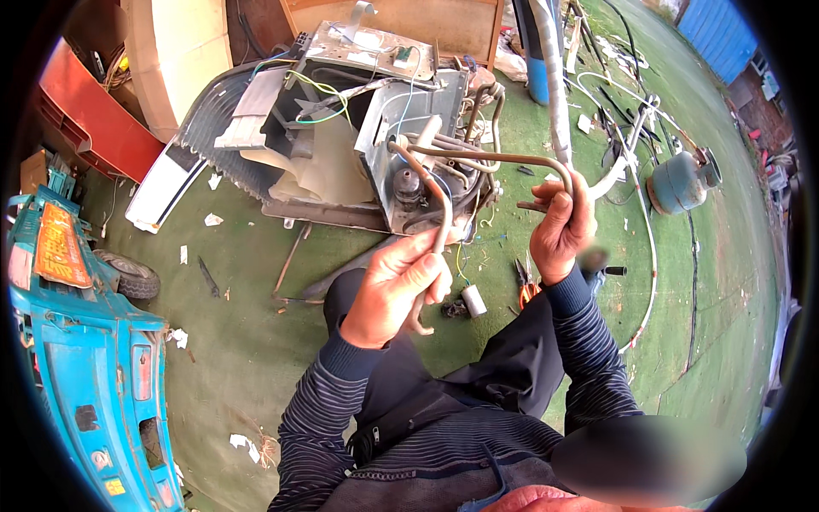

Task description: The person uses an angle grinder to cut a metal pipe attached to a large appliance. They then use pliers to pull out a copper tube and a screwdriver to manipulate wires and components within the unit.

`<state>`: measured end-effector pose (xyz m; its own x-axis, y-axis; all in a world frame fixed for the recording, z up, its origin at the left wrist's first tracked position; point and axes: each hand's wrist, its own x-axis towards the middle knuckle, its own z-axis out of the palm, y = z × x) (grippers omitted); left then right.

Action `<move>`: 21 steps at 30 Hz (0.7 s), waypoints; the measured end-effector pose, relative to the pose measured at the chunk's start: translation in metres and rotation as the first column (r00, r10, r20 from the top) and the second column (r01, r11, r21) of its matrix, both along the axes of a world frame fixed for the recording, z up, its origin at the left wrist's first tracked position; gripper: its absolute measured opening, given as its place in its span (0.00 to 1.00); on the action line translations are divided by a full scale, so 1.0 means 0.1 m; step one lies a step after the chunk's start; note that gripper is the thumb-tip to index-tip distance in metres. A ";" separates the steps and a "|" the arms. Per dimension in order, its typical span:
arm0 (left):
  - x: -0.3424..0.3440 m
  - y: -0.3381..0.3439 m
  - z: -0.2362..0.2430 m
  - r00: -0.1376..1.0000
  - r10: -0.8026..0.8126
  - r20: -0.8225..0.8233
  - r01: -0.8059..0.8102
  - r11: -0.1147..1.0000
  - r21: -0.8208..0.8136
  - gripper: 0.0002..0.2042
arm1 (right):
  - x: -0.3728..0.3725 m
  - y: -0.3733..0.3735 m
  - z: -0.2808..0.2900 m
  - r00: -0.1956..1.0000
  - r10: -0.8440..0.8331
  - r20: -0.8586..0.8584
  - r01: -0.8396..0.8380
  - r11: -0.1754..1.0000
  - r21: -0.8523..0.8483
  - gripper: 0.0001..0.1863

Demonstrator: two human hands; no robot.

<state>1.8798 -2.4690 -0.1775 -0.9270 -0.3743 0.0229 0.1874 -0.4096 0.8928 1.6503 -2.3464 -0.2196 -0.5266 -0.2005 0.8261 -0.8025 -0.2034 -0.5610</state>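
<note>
Crosswise, bent metal tubing (495,157) stretches beside the dismantled unit (375,145) — left hand (399,286) clamped round a length pointing away, right hand (563,224) closed on the hooked right end.

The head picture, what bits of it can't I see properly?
All in the head view:
Bent pipe: the bits inside the left hand and right hand, covered by the grip.
Blue vehicle: its left side, cut off by the dark round edge.
Lower right: whatever the blurred patch covers.
</note>
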 end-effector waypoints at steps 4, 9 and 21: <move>-0.30 0.16 -0.32 0.953 -0.303 -0.010 0.277 0.857 0.434 0.22 | 0.13 0.08 -0.86 0.793 -0.068 0.606 -0.009 0.992 0.122 0.16; -0.59 0.27 -0.78 0.853 -0.520 -0.041 0.439 0.674 0.595 0.18 | 0.08 0.27 -1.70 0.581 -0.104 0.807 -0.178 0.952 0.251 0.13; -0.52 0.12 -0.79 0.940 -0.336 0.064 0.298 0.897 0.327 0.12 | -0.25 -0.11 -0.83 0.881 -0.196 0.431 0.179 0.981 0.080 0.12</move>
